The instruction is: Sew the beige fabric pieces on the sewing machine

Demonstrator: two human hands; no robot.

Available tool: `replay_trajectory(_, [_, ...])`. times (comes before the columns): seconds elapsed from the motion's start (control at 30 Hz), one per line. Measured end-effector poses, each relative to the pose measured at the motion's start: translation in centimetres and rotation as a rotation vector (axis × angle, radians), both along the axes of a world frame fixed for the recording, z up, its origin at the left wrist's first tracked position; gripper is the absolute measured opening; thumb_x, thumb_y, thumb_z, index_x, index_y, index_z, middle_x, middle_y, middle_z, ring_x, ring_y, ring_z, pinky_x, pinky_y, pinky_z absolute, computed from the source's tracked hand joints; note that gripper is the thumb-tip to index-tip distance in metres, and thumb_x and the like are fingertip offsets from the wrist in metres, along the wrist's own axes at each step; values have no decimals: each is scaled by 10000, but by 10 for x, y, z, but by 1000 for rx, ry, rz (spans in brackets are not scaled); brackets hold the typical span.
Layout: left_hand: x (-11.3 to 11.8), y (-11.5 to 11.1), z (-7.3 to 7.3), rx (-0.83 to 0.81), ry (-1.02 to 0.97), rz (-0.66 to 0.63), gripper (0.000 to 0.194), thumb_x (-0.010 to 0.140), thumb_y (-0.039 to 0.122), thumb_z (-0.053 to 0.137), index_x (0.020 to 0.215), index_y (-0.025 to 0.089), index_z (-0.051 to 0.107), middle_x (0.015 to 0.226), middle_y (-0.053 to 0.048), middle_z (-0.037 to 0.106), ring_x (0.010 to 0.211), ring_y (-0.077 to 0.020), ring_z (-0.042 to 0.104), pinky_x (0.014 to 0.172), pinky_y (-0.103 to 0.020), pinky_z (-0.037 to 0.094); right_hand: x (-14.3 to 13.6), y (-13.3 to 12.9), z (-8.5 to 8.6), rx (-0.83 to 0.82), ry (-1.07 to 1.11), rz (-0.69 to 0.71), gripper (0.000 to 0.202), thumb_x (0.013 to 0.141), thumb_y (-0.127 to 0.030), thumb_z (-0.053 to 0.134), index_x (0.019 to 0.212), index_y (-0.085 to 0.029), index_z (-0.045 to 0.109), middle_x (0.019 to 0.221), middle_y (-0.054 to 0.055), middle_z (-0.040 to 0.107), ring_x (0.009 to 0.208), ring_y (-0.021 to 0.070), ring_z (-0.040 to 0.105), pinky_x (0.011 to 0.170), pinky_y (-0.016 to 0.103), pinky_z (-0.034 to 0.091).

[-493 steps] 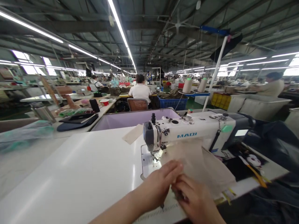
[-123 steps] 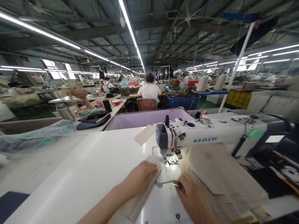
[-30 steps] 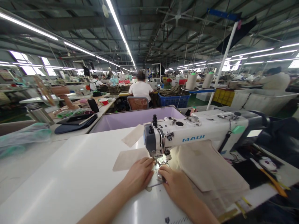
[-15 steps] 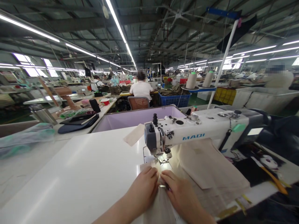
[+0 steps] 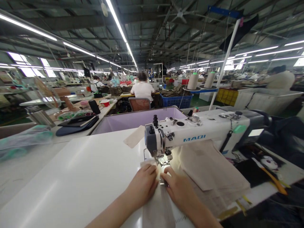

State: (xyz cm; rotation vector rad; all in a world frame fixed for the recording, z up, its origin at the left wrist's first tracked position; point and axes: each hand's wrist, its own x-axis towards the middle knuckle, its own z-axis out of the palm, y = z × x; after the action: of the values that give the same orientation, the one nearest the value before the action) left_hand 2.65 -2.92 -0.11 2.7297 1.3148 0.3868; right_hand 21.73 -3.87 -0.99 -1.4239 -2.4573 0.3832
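Observation:
My left hand (image 5: 144, 182) lies on a beige fabric strip (image 5: 158, 210) just in front of the sewing machine's lit needle area, its fingers curled together on the cloth. Opposite it, my right hand (image 5: 178, 187) has thumb and fingers pinched at the strip's right side. Between the hands shows a small shiny metal piece (image 5: 162, 182), partly covered by my fingers. The presser foot (image 5: 164, 162) of the white sewing machine (image 5: 194, 134) is just beyond my fingertips. The cloth right under my fingers is hidden.
Larger beige fabric panels (image 5: 209, 167) lie under the machine arm to the right. A loose beige piece (image 5: 134, 136) rests on the white tabletop (image 5: 78, 177). A lilac-lined bin (image 5: 140, 117) stands behind the table. Farther off, a person (image 5: 142, 90) sits on a chair.
My right index finger is more raised and bent, and both hands sit slightly farther forward. More of the fabric strip shows below them. The camera view has shifted a little.

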Motion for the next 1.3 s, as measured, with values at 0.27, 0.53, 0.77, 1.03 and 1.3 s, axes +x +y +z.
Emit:
replay_trajectory(0.27, [-4, 22, 2, 43, -8, 21, 132, 906, 140, 526, 910, 179, 652, 1013, -87, 655, 1013, -259, 596, 922, -420, 537, -6, 14, 5, 39, -11, -30, 326, 856, -73, 534, 1089, -262, 662, 1159, 12, 647, 866, 178, 692, 675, 247, 439])
replay_trajectory(0.53, [-2, 3, -42, 186, -12, 167, 475, 980, 269, 491, 1424, 102, 466, 1500, -191, 480, 1408, -312, 427, 1105, -495, 452, -4, -11, -8, -30, 97, -79, 410, 840, -50, 519, 1180, -259, 614, 1238, 45, 617, 906, 185, 694, 711, 253, 468])
replay_trajectory(0.77, [-9, 3, -56, 193, 39, 185, 581, 1011, 406, 468, 1490, 81, 406, 1552, -229, 387, 1460, -369, 326, 1136, -559, 394, -2, -20, -39, 100, 187, -145, 146, 942, -143, 515, 879, -237, 606, 838, 13, 688, 757, 192, 688, 634, 258, 407])
replay_trajectory(1.03, [-45, -28, -37, 162, 79, 76, 619, 1031, 390, 455, 1568, 150, 263, 1594, -174, 330, 1464, -334, 331, 1143, -528, 398, 2, -21, -40, 177, 267, -222, 545, 1069, -537, 241, 663, -247, 462, 578, 5, 611, 517, 168, 594, 534, 287, 288])
replay_trajectory(1.3, [-48, -39, -15, 111, 90, 63, 624, 1010, 363, 506, 1560, 174, 280, 1586, -168, 357, 1453, -330, 356, 1149, -520, 391, 2, -23, -41, 166, 254, -177, 568, 1070, -544, 213, 683, -242, 497, 610, 9, 632, 536, 172, 613, 540, 291, 290])
